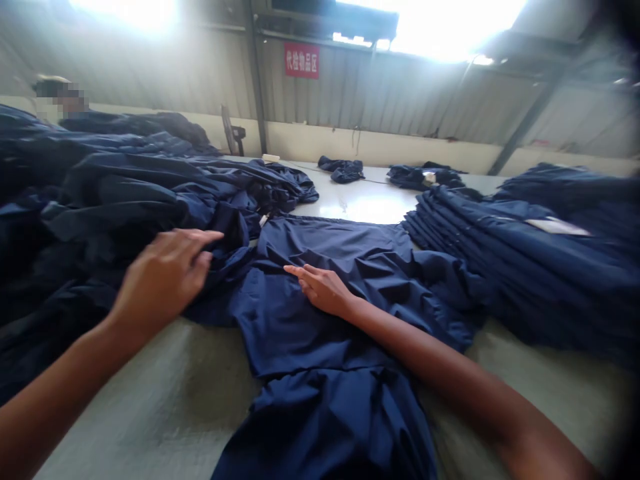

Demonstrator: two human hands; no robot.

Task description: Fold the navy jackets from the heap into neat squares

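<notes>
Left hand open against the heap, right hand flat on garment, folded stack alongside.

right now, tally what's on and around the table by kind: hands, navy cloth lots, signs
hands: 2 (left hand, right hand)
spread garment: 1
loose heap: 1
folded stack: 1
far bundles: 2 ()
red sign: 1
total: 8

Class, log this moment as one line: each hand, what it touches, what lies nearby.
left hand: open, on loose heap | right hand: flat on spread navy garment | folded stack at right
</notes>
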